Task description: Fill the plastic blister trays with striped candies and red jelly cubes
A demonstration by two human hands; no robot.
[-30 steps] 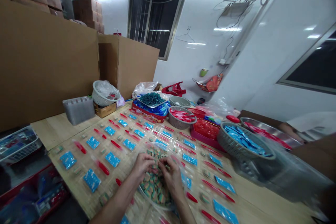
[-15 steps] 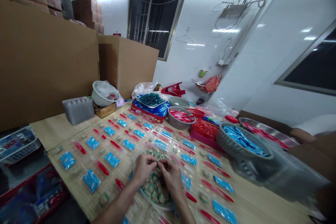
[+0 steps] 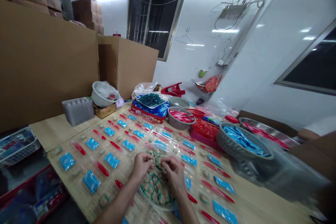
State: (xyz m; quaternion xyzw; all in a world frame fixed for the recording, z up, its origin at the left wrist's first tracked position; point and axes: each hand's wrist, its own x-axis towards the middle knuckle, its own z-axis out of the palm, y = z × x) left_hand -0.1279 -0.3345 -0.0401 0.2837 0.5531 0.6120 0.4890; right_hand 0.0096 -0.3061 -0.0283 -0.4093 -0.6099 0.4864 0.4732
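A round clear bowl full of small green, yellow and pinkish striped pieces stands in front of me. Above its far half, my left hand has thumb and fingers pinched together. Facing it a short gap away, my right hand is pinched in the same way. Whatever lies between the fingertips of either hand is too small and blurred to make out. Around the bowl lie clear trays, each with a blue dotted packet, a red pen-like stick and a striped piece.
Behind the trays stand a grey basket of red and white sticks, a red tub of blue packets and a pink tub of red pieces. A basket of blue packets is at right, beside a metal bowl. Cardboard walls the left.
My hands have drawn slightly apart; their fingertips were close together over the bowl and now have a gap between them. The trays and baskets stay as they were.
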